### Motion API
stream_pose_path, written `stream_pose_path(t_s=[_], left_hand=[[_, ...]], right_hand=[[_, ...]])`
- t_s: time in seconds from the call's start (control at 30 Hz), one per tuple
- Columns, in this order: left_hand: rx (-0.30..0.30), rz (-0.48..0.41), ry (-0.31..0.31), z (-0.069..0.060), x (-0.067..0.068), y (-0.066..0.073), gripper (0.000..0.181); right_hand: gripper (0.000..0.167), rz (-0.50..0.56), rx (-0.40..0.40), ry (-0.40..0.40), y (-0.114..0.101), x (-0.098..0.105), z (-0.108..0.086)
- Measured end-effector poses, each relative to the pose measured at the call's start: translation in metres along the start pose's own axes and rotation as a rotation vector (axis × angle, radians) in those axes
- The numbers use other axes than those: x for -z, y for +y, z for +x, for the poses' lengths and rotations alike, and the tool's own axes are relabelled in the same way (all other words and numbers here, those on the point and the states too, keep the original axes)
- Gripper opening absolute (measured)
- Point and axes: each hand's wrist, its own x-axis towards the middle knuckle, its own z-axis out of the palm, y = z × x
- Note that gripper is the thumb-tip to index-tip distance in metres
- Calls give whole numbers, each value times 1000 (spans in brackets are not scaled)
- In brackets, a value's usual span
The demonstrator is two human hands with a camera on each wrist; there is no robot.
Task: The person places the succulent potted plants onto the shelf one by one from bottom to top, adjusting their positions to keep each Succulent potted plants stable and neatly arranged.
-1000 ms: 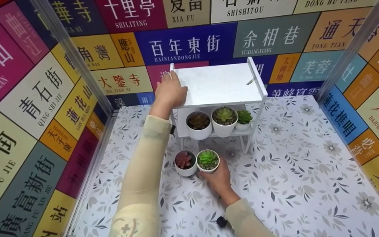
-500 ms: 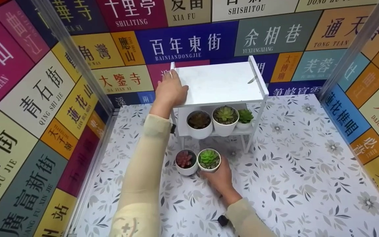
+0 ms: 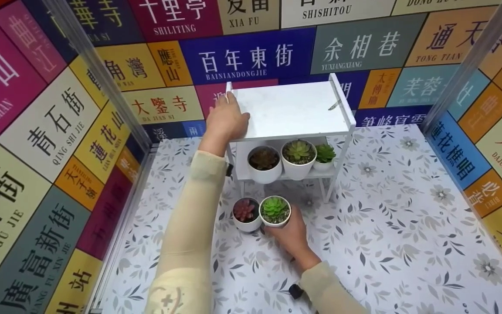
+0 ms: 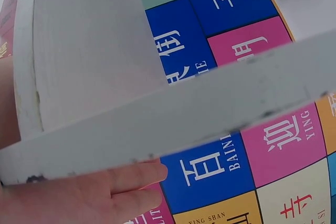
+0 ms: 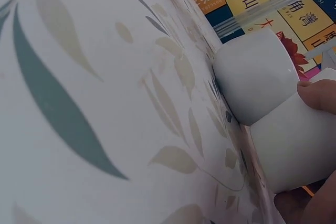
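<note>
My left hand [image 3: 227, 120] grips the upper left side of a white two-tier shelf [image 3: 290, 109], thumb over the top board. In the left wrist view, its fingers [image 4: 139, 174] lie straight along the side panel [image 4: 173, 119]. In front of the shelf, my right hand [image 3: 292, 235] holds a white pot with a bright green succulent [image 3: 275, 211], thumb on one side and fingers on the other. That pot touches a white pot with a dark red succulent [image 3: 245, 213] on its left. Whether the held pot's base rests on the cloth cannot be told.
On the lower tier stand a brownish succulent pot [image 3: 264, 168], a larger pale green one [image 3: 299, 159] and a small green one [image 3: 325, 156]. A leaf-patterned cloth [image 3: 408, 226] covers the table. Sign-printed panels [image 3: 246, 56] enclose the back and sides.
The bright green succulent's pot has shifted slightly left and up against the red one, in my right hand. The left hand keeps its hold on the shelf.
</note>
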Motion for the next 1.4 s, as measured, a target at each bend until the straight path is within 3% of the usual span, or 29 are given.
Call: stream_pose_path(t_s=[0.4, 1.4], left_hand=[[-3, 22, -2, 3, 0, 1, 85], [6, 46, -3, 2, 0, 2, 85]], right_hand=[[91, 38, 41, -27, -13, 7, 0], [95, 5, 81, -23, -30, 18, -10]])
